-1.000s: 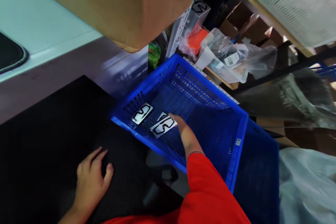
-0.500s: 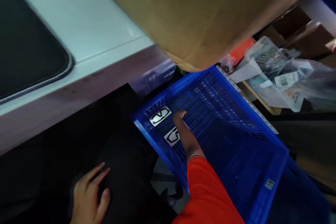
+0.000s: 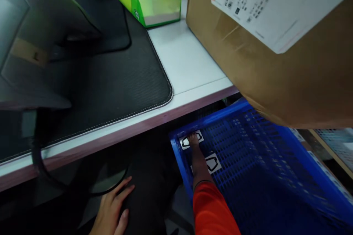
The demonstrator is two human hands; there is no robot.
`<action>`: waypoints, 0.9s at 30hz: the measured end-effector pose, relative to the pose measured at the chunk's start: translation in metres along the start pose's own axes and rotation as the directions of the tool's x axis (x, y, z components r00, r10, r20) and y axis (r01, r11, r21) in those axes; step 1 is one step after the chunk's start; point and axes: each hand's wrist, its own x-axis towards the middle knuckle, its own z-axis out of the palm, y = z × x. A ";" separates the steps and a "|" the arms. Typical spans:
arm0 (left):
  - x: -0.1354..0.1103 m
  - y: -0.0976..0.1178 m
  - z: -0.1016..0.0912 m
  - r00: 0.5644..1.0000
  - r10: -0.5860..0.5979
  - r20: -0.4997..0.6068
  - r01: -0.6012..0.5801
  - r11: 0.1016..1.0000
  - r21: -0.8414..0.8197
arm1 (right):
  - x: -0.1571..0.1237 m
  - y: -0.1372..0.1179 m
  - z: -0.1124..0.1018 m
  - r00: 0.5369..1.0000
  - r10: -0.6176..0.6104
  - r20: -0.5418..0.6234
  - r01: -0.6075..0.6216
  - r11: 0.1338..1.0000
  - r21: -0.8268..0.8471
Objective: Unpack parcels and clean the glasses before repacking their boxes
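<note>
My left hand [image 3: 111, 211] lies on the dark cloth over my lap, fingers apart and nothing in them. My right hand [image 3: 193, 140] reaches down into a blue plastic crate [image 3: 183, 176] with slotted walls. It is over a white card with a black angular outline [image 3: 185, 142] near the crate's left corner. The fingertips are small and blurred, so I cannot tell whether they grip the card. A second white card with a black outline [image 3: 214, 163] lies on the crate floor, partly hidden behind my right forearm in its orange sleeve [image 3: 213, 209].
A cardboard box [image 3: 264, 80] with a shipping label overhangs the crate. On the white desk [image 3: 190, 57] lie a black mat [image 3: 118, 80] and a green tissue pack [image 3: 157, 5]. A grey device [image 3: 30, 58] stands at left, and a black cable [image 3: 52, 178] hangs over the desk edge.
My view has swung left and up, showing more desk and the box's label. My right hand has moved from between the cards onto the one at the corner. My left hand stays on my lap.
</note>
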 end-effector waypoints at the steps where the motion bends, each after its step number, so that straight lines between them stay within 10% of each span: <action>1: -0.002 -0.002 0.001 1.000 -0.002 0.002 0.002 1.000 -0.003 | 0.001 0.001 0.006 1.000 -0.008 0.009 0.009 1.000 -0.020; 8: -0.009 -0.010 0.005 0.999 0.000 0.036 0.000 1.000 -0.009 | 0.013 0.002 0.036 0.995 -0.053 0.079 0.062 0.991 -0.122; 14: 0.009 -0.003 0.004 0.998 0.044 0.035 -0.040 0.995 -0.096 | -0.019 0.020 0.015 0.992 -0.076 0.105 0.091 0.985 -0.147; 22: 0.067 0.031 0.009 0.976 0.216 0.025 -0.204 0.949 -0.242 | -0.194 0.065 -0.085 0.998 0.000 -0.069 -0.007 0.995 -0.102; 27: 0.101 0.104 0.034 0.969 0.134 0.209 -0.001 0.844 -0.537 | -0.327 0.029 -0.129 0.929 0.131 -0.345 -0.120 0.991 0.051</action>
